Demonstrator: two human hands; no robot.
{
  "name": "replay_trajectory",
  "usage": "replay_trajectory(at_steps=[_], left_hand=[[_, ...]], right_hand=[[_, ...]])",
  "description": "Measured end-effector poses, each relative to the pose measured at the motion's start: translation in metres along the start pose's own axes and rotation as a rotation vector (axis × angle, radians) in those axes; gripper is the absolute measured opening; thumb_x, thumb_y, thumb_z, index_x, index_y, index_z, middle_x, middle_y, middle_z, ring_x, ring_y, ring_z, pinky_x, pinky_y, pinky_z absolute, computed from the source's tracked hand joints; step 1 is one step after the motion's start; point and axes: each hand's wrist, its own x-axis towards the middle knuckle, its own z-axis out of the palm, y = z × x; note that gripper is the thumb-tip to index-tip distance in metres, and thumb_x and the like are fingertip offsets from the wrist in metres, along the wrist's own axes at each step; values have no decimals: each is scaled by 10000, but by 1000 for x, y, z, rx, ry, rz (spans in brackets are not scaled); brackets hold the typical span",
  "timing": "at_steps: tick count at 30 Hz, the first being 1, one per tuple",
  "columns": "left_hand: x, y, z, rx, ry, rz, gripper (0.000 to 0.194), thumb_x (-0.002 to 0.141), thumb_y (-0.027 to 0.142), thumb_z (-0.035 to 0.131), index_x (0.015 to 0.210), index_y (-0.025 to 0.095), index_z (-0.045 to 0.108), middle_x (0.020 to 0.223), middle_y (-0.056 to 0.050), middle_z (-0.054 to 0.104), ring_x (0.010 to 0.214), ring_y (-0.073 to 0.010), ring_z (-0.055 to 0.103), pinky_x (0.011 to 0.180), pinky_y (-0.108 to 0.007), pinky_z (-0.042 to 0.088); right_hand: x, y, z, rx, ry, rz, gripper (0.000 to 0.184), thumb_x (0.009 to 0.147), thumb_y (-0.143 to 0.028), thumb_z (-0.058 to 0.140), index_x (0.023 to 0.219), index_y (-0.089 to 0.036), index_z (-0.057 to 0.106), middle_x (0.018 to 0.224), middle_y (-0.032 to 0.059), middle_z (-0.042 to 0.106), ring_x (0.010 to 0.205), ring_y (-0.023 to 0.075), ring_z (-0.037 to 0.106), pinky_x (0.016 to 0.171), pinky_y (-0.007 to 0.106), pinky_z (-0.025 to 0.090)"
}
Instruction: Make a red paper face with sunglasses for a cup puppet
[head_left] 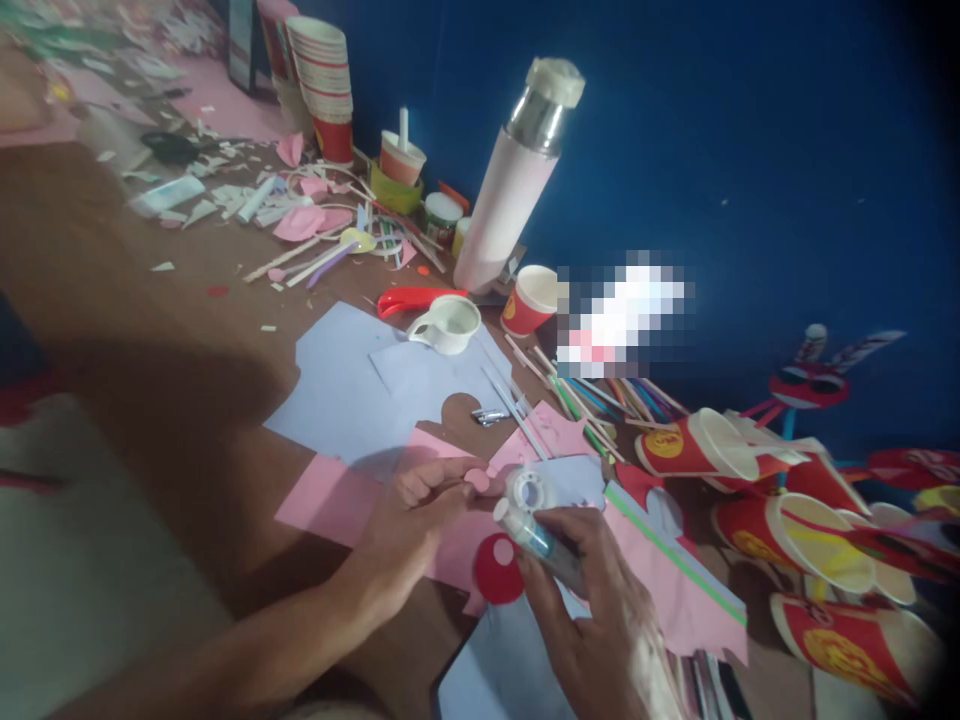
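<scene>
My left hand pinches a small pink paper disc between thumb and fingertips. In my right hand is a clear glue tube with a pale tip, slanted toward the disc. A roll of clear tape lies just beyond the tube's tip. Below the tip is a red round piece bearing a pink dot; my right fingers are close beside it, and I cannot tell whether they touch. Pink paper with cut edges lies under my left hand, next to pale blue paper.
A white cup and red stapler sit beyond the papers. A tall pale flask stands by the blue wall. Red paper cups lie at right, near colored straws. Paper scraps cover the far left.
</scene>
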Motion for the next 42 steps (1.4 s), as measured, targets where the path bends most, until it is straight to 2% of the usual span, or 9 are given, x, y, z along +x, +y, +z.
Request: replay_trajectory(at_steps=[4,7,10,14,18,23,29,34,42], left_hand=[[1,-2,0,59,8,33,159,730,256,707,852,159,736,804,-41,724,823,-174,636,794,-264,468],[1,-1,0,90,28,27,165,731,260,704,853,154,738,792,-38,718,809,-171,627,781,-265,461],[0,-2,-1,96,15,39,171,759,280,684,871,161,734,828,-37,720,840,-176,632,795,-267,464],[-2,-2,-2,152,10,85,167,778,271,665,909,190,730,876,-23,727,877,-176,641,806,-254,478],[-4,0,0,158,-12,102,152,777,185,630,887,193,735,890,-17,734,880,-174,654,813,-254,497],[-6,-1,1,167,-34,105,212,770,138,596,899,226,739,924,-5,737,901,-175,660,822,-256,511],[-8,-1,-2,197,-87,121,279,765,94,549,927,218,740,925,-9,737,898,-191,664,860,-300,514],[-8,-1,-2,192,-108,106,295,755,76,536,909,219,744,885,3,739,852,-175,670,832,-283,522],[-7,-6,-4,269,-67,148,251,746,91,565,862,215,749,897,-7,740,859,-193,675,803,-281,526]], right_hand=[[3,-5,-2,-27,16,-53,161,853,-207,546,1005,-202,599,837,66,651,765,188,652,639,272,512],[3,-7,-2,-145,-11,-84,180,853,-267,567,1005,-192,625,738,55,673,634,180,642,566,270,479],[4,-10,-1,-250,16,-116,203,857,-308,556,995,-179,630,650,37,676,512,164,605,504,275,438],[7,-14,1,-285,38,-121,175,858,-307,555,950,-178,630,609,26,667,479,156,590,480,272,424],[9,-16,2,-311,37,-115,188,859,-322,554,942,-174,633,615,32,674,485,151,599,465,257,418],[9,-18,4,-336,40,-73,213,859,-342,536,897,-168,652,541,23,636,444,159,578,447,264,409],[8,-19,7,-290,31,-39,223,881,-332,496,876,-164,642,508,15,619,415,144,554,416,247,378],[6,-18,7,-235,46,-52,182,867,-305,530,902,-155,626,589,32,670,470,164,608,450,260,422],[2,-22,1,-94,-22,126,177,856,-303,540,897,-166,644,608,16,677,529,158,639,473,236,448]])
